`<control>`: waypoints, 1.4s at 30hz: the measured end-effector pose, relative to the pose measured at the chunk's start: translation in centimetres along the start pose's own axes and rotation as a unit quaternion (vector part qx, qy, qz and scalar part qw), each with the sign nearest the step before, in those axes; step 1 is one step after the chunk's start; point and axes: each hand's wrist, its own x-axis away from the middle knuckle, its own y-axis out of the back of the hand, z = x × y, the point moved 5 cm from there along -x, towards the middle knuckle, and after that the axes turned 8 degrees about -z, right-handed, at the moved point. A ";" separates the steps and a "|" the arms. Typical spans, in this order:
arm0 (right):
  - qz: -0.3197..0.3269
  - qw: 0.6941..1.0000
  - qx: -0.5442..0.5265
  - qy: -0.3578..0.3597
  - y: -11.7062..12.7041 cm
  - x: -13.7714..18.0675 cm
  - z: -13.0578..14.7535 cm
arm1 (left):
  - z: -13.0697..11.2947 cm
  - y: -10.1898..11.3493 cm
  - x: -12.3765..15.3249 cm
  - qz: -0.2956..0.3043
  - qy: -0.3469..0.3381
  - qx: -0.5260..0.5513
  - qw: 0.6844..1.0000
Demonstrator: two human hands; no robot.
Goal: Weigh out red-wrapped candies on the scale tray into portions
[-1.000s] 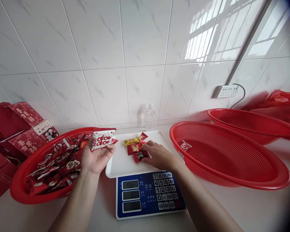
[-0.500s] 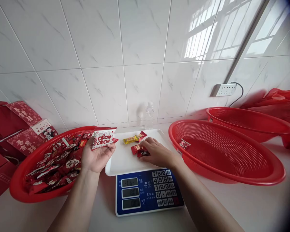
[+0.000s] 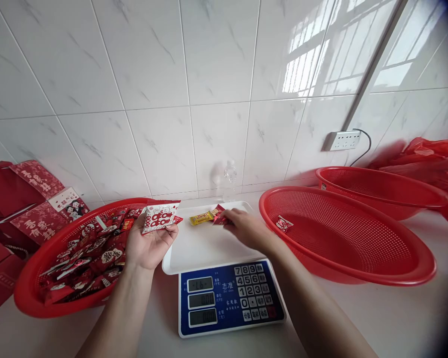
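Note:
My left hand (image 3: 149,243) is closed around a white-and-red snack packet (image 3: 160,217), held up between the left basket and the scale. The red tip of another wrapper shows behind that packet. Over the far right of the white scale tray (image 3: 194,251), the curled fingers of my right hand (image 3: 246,228) meet a red wrapped candy (image 3: 218,213). What else lies under its palm is hidden. A yellow wrapped candy (image 3: 201,218) rests on the tray beside the red one. The scale's blue keypad panel (image 3: 227,298) faces me.
At left, a red basket (image 3: 26,293) is full of red packets, with red boxes (image 3: 41,214) behind. To the right, a red basket (image 3: 343,238) holds one small packet (image 3: 283,223); another basket (image 3: 381,186) stands behind. A clear bottle (image 3: 230,180) stands near the tiled wall.
My right hand has gathered the dark red candies from the middle of the tray and moved slightly back and right, to the red candy. My left hand stays put with its packet.

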 end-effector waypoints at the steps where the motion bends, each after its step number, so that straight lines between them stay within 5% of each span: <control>1: -0.044 0.999 0.015 -0.028 1.3 0.0 -0.9 | 0.0 0.0 0.0 0.002 -0.001 -0.001 1.000; 6: -0.197 0.961 0.090 -0.170 7.0 1.5 -6.2 | 0.2 -0.1 0.0 0.001 0.001 -0.002 1.000; 12: -0.107 0.952 0.141 -0.250 7.0 2.6 -10.3 | 0.1 -0.1 0.2 -0.003 0.004 0.005 1.000; 15: -0.100 0.959 0.128 -0.233 6.4 2.2 -8.9 | -0.2 -0.2 0.4 0.002 0.001 0.009 1.000; 20: -0.115 0.990 0.047 -0.066 3.5 0.5 -2.4 | -0.8 -0.7 1.0 0.022 -0.001 0.021 1.000; 25: 0.095 0.995 0.038 -0.006 -2.1 -2.0 1.7 | -1.4 -1.0 1.5 0.027 -0.013 0.025 0.999; 29: 0.167 0.984 0.066 0.012 -4.2 -4.3 2.3 | -1.6 -1.2 1.6 0.029 -0.023 0.013 0.999; 37: 0.120 0.984 0.117 0.067 -5.0 -3.5 2.0 | -1.3 -1.0 1.6 0.035 0.002 0.031 0.999; 42: 0.079 0.983 0.153 0.067 -2.9 -1.5 1.9 | -0.6 -0.9 1.2 0.041 0.030 0.034 0.998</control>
